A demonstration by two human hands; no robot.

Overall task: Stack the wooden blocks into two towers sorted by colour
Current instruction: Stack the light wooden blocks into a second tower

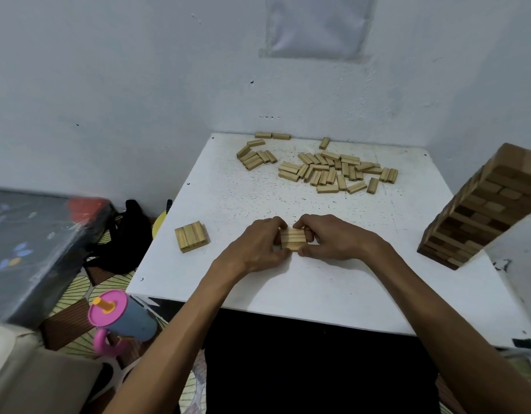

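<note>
Both the left hand [259,245] and right hand [330,237] pinch a small row of pale blocks [293,239] between them on the table [318,294], seemingly three blocks. Uneven squeezing could buckle the row; the finished darker tower [479,210] stands far right of the grip.

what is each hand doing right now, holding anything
Left hand: closed, gripping the left end of the row of light blocks.
Right hand: closed, pinching the right end of the same row.
</note>
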